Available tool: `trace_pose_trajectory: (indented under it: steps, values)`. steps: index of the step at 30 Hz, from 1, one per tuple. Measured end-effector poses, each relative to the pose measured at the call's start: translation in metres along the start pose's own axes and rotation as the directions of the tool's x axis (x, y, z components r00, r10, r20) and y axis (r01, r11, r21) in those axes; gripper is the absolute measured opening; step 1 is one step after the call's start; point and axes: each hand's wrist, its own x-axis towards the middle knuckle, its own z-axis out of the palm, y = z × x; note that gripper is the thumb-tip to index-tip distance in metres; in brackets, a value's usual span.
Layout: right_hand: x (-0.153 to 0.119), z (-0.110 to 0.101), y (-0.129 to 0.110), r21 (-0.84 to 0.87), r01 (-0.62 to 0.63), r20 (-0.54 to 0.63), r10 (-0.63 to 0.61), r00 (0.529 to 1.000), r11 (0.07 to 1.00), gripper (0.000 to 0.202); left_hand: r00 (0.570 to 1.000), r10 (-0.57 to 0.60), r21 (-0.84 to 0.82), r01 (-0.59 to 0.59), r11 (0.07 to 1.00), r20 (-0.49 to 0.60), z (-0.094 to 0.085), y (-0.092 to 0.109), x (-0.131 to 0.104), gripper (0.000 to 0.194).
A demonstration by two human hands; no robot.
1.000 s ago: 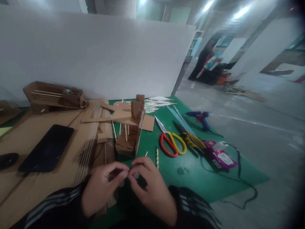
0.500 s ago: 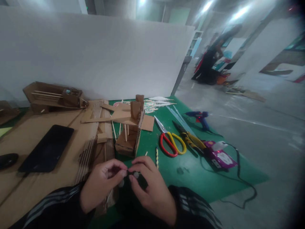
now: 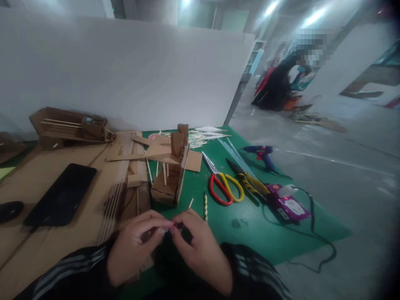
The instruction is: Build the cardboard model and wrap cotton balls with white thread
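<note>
Grey floor (image 3: 312, 166) of room spreads right of and beyond grip; white partition (image 3: 125, 71) stands straight beyond. Green tabletop (image 3: 243, 237) beneath hands; brown cardboard sheet (image 3: 34, 246) left of grip. Cardboard structure (image 3: 164, 191) with thin sticks just beyond grip. Left hand (image 3: 134, 246) and right hand (image 3: 201, 248) meet, fingertips pressed together. Scissors (image 3: 221, 189) beyond grip, to right. Small piece (image 3: 166, 229) pinched between fingertips, mostly hidden, kind unclear.

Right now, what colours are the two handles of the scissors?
One handle is red, the other handle yellow; head view shows it best.
</note>
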Motion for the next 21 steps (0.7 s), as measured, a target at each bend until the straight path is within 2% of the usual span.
trace_pose_trajectory:
  steps: [3,8,11,16,21]
  values:
    - [-0.0008,0.0002,-0.0003,0.020,-0.008,-0.009,0.008,1.000,1.000,0.010,0.999,-0.006,-0.013,0.006,1.000,-0.036,0.0013,-0.0017,-0.0008,0.016]
    - [-0.0006,-0.0022,-0.0035,0.008,0.055,0.023,-0.055,0.998,0.998,0.011,0.997,-0.020,-0.003,0.020,1.000,-0.069,0.0015,-0.0018,-0.0020,0.014]
    - [-0.0003,-0.0032,-0.0056,0.021,0.041,0.029,-0.041,0.999,0.999,0.011,0.997,-0.013,0.015,0.014,1.000,-0.078,0.0005,0.0004,-0.0010,0.014]
    - [0.0002,-0.0019,-0.0053,0.017,0.025,0.007,-0.026,1.000,1.000,0.009,0.998,0.005,0.101,0.002,0.995,-0.067,-0.0004,0.0029,0.0001,0.015]
    - [0.0014,-0.0015,-0.0033,0.007,0.055,-0.004,-0.055,0.998,0.998,0.011,0.992,0.069,0.242,-0.041,0.969,-0.107,0.0018,0.0010,-0.0017,0.015]
